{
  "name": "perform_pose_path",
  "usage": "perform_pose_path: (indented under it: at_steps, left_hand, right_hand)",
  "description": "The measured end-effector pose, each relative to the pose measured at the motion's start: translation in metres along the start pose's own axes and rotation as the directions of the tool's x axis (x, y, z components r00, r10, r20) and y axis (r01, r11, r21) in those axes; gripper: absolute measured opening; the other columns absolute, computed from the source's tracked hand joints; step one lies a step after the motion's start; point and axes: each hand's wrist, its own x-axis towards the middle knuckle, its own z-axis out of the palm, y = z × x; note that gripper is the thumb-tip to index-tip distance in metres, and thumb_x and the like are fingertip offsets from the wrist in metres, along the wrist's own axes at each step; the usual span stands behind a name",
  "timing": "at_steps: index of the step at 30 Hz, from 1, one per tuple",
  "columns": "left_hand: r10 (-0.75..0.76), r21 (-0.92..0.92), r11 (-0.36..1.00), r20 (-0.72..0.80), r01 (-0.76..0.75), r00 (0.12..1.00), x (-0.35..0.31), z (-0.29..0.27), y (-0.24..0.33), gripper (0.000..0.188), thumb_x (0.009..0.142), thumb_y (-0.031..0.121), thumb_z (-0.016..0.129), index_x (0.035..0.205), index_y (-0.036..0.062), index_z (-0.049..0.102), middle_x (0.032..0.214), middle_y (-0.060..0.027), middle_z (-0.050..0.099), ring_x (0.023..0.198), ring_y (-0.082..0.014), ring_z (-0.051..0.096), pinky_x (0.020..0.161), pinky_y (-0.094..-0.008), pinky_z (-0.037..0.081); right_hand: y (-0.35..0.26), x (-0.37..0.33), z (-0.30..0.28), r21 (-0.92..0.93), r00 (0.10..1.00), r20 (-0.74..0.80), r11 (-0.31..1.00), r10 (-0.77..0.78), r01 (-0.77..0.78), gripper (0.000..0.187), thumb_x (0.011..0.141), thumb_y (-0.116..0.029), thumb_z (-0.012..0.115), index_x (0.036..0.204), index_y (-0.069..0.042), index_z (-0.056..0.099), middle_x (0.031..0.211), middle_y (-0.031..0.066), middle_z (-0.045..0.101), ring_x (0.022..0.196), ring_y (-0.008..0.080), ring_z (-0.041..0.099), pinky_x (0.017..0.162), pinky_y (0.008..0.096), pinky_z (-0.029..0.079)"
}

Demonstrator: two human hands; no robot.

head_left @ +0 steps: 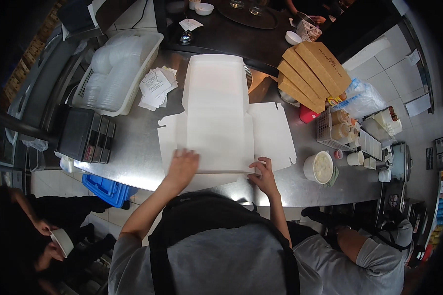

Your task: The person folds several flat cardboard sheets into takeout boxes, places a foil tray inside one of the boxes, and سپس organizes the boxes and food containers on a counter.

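Head view, one: wide fisheye, left unit of a side-by-side pair. Worn on the head; faces down and forward, past the wearer's torso (221, 250), onto the bench (135, 142). Range: close, hands (182, 166) just below centre. Orientation upright, unmirrored; straight edges bowed, rim dark.

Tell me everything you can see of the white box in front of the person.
The white box looks like smooth, thin cardboard, plain on the faces in view. It lies opened out on the metal counter, not closed up. A long panel extends away from the person, its edges apparently turned up; wide flaps spread left and right, with small notches near their outer corners. The left hand is over its near left part; the right hand's fingers are at its near right corner.
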Motion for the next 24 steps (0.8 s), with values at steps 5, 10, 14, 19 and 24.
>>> perform_pose_path:
  at_steps: [5,10,14,19,24]
  left_hand:
    - [0.281,-0.609,0.779,0.126,-0.149,0.952,0.049,0.038,0.051,0.028,0.085,0.022,0.057,0.108,0.0057,0.058,0.101,-0.012,0.058,0.1,-0.0292,0.055,0.085,-0.0389,0.044]
    - [0.476,-0.819,0.545,0.127,-0.179,0.87,0.077,0.087,0.061,0.024,0.088,0.022,0.055,0.107,0.0081,0.059,0.094,-0.0112,0.059,0.089,-0.0273,0.055,0.078,-0.0362,0.044]
    - [0.495,-0.932,0.358,0.149,-0.045,0.856,0.09,0.078,0.054,0.023,0.09,0.027,0.054,0.101,0.0071,0.06,0.084,-0.0103,0.06,0.083,-0.0259,0.055,0.075,-0.0378,0.044]
    - [0.479,-0.92,0.389,0.251,0.053,0.841,0.088,0.093,0.053,0.028,0.09,0.031,0.055,0.09,0.0047,0.063,0.076,-0.0099,0.054,0.075,-0.0225,0.047,0.071,-0.0365,0.041]
    - [0.452,-0.932,0.361,0.163,-0.013,0.877,0.085,0.092,0.056,0.029,0.09,0.031,0.054,0.089,0.0027,0.063,0.078,-0.0134,0.051,0.08,-0.0256,0.047,0.074,-0.0371,0.04]
  right_hand:
    - [0.001,-0.004,0.018,-0.058,0.995,0.005,0.994,-0.095,0.095,0.017,0.072,-0.004,0.069,0.086,-0.005,0.062,0.119,0.0131,0.045,0.081,0.0274,0.062,0.064,0.0341,0.055]
    - [0.009,-0.009,0.031,-0.064,0.999,-0.018,0.997,-0.05,0.049,0.014,0.073,-0.005,0.067,0.085,-0.004,0.061,0.105,0.0112,0.053,0.078,0.0239,0.062,0.065,0.0359,0.05]
    - [0.015,-0.006,0.033,-0.149,0.981,-0.088,0.976,-0.173,0.158,0.014,0.072,-0.003,0.066,0.085,-0.003,0.061,0.094,0.0088,0.055,0.072,0.025,0.061,0.062,0.0343,0.051]
    - [0.014,-0.004,0.036,-0.148,0.981,-0.085,0.976,-0.172,0.159,0.014,0.073,-0.002,0.065,0.086,-0.002,0.06,0.091,0.0084,0.055,0.069,0.0236,0.061,0.059,0.0315,0.053]
    - [0.021,-0.003,0.042,-0.151,0.987,-0.113,0.984,-0.115,0.097,0.014,0.074,-0.002,0.065,0.087,-0.002,0.06,0.09,0.0091,0.054,0.07,0.0232,0.061,0.061,0.0309,0.053]
